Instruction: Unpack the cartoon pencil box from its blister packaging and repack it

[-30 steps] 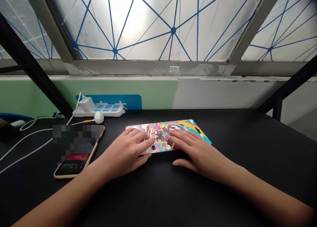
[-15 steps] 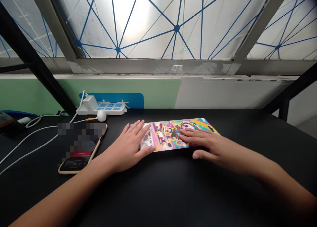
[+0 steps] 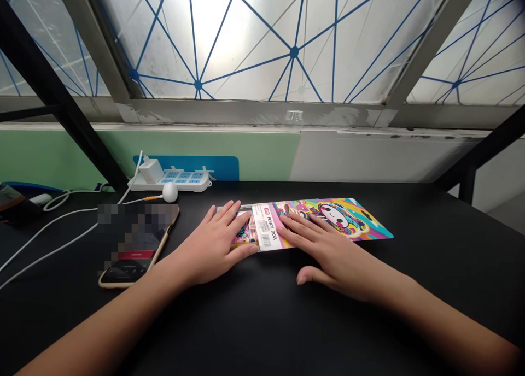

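A flat, colourful pencil box package (image 3: 340,217) lies across the dark desk in front of me, with a cartoon face on its right part and a white "PENCIL BOX" barcode label nearer its left. My left hand (image 3: 221,245) rests over the package's left end, fingers stretched and thumb along the near edge, hiding part of it. On the middle, just right of the label, lie the fingers of my right hand (image 3: 332,250). Its thumb is spread out over the desk. Neither hand is closed around anything.
A phone (image 3: 139,256), partly blurred out, lies left of my left forearm. Behind it are a white power strip (image 3: 184,180) with a charger, a white round object (image 3: 169,192) and cables (image 3: 49,223). Black frame bars (image 3: 61,103) stand at both sides.
The printed package has shifted to the right, so its label and cartoon face show more. My right hand has moved a little left over it. My left hand has stayed nearly still.
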`<state>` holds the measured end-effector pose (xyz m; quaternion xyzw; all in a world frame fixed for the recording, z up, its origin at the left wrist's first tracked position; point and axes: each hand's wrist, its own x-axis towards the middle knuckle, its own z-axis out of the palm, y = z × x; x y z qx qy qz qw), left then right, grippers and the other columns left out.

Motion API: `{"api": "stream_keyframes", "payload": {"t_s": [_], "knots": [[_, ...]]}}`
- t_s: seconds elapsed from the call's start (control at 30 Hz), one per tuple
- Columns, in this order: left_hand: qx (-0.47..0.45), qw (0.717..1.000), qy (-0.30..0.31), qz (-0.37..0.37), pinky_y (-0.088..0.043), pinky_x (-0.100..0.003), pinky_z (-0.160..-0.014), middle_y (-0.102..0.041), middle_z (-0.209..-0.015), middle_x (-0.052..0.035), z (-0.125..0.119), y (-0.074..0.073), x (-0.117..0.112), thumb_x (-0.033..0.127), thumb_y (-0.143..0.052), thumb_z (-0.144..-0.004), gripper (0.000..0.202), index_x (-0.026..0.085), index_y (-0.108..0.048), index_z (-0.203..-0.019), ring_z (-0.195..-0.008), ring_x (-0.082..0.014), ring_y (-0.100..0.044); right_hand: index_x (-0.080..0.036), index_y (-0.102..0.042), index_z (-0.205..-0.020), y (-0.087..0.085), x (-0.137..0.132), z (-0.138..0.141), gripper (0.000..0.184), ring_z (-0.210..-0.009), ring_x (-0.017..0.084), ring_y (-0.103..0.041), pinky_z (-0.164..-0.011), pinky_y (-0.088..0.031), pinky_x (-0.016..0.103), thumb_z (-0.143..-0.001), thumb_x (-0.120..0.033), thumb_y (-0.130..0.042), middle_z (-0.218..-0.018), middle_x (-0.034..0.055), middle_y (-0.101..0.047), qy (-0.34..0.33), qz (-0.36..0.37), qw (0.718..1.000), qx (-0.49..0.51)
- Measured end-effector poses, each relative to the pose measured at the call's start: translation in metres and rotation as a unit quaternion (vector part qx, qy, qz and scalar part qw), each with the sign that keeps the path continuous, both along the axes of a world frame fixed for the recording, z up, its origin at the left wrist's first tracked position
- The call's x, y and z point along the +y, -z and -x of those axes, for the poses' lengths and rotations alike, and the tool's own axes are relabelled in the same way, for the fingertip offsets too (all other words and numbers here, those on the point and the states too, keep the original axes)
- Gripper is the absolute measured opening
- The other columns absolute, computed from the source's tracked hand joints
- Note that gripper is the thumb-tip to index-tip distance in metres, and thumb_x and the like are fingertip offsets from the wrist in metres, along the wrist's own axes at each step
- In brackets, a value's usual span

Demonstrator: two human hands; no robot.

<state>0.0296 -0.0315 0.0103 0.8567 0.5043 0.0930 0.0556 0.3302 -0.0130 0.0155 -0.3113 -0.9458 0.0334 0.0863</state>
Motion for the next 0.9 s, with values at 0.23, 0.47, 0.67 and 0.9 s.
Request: {"api": "stream_keyframes", "payload": {"t_s": [0.23, 0.47, 0.67, 0.9], "knots": [[0.0, 1.0, -0.003, 0.015, -0.023, -0.063, -0.12, -0.023, -0.168, -0.0127, 0.003, -0.003, 0.001, 0.063, -0.034, -0.103, 0.065, 0.026, -0.037, -0.157, -0.156, -0.0337, -0.019, -0.033, -0.068, -0.133, -0.021, 0.019, -0.039, 0.045, -0.131, 0.033, -0.059, -0.107, -0.05, 0.056, -0.099, -0.057, -0.05, -0.14, 0.0037, -0.066, 0.057, 0.038, 0.997, 0.028], [0.031, 0.998, -0.044, 0.039, -0.022, -0.065, -0.12, -0.022, -0.168, -0.0081, 0.012, -0.011, 0.006, 0.054, -0.034, -0.104, 0.058, 0.027, -0.039, -0.156, -0.156, -0.0334, -0.016, -0.026, -0.058, -0.144, -0.013, 0.02, -0.04, 0.067, -0.135, 0.039, -0.053, -0.105, -0.049, 0.059, -0.092, -0.068, -0.053, -0.15, 0.013, -0.056, 0.092, -0.012, 0.996, 0.007], [0.07, 0.993, -0.093, -0.029, -0.026, -0.064, -0.119, -0.037, -0.162, -0.0138, 0.013, -0.009, 0.008, 0.047, -0.03, -0.106, 0.053, 0.018, -0.054, -0.143, -0.154, -0.0328, -0.026, -0.023, -0.035, -0.158, 0.008, 0.011, -0.012, 0.083, -0.152, 0.038, -0.027, -0.117, -0.034, 0.061, -0.092, -0.07, -0.052, -0.165, 0.0161, -0.033, 0.066, -0.016, 0.998, -0.011], [0.05, 0.997, -0.039, -0.047, -0.031, -0.058, -0.119, -0.036, -0.164, -0.0107, -0.003, -0.002, 0.001, 0.055, -0.034, -0.105, 0.061, 0.02, -0.043, -0.154, -0.153, -0.0331, -0.029, -0.024, -0.039, -0.156, 0.012, 0.014, -0.01, 0.068, -0.152, 0.034, -0.027, -0.119, -0.032, 0.059, -0.098, -0.055, -0.053, -0.164, 0.0137, -0.036, 0.051, -0.055, 0.997, 0.009]]}}
